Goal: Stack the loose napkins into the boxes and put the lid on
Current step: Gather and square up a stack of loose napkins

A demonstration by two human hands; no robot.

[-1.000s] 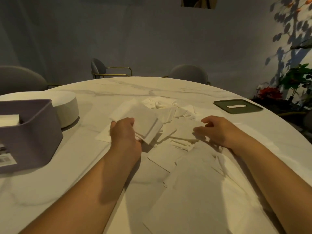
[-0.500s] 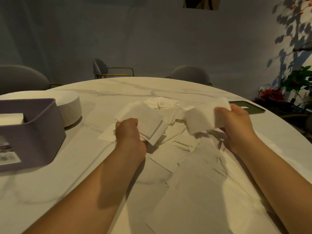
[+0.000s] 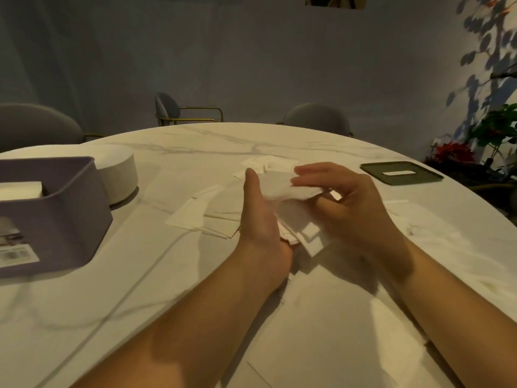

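On my far left sits the purple box (image 3: 56, 214), with stacked napkins (image 3: 21, 189) inside. At mid-surface (image 3: 167, 275) my left hand (image 3: 260, 214) stands edge-up, fingers straight, flat against a napkin bundle (image 3: 291, 189). My right hand (image 3: 349, 200) pinches that bundle, fingers above, thumb below. Loose napkins (image 3: 195, 217) lie beneath. The green lid (image 3: 401, 173) rests far right.

- The room is dim; the grey-blue wall (image 3: 251, 65) sinks into shade.
- Warm light brightens the round white marble tabletop (image 3: 195, 141).
- Blue leaf shadows (image 3: 488, 42) dapple the wall's right side.
- Both forearms (image 3: 195, 317) throw soft shadows onto the tabletop.
- Motion blur smears the right hand (image 3: 349, 208) and the white paper napkin (image 3: 285, 189) in its grip.
- Wide-angle distortion bows the tabletop's far edge.
- The label (image 3: 16, 254) on the lilac plastic box (image 3: 70, 219) is too soft to read.
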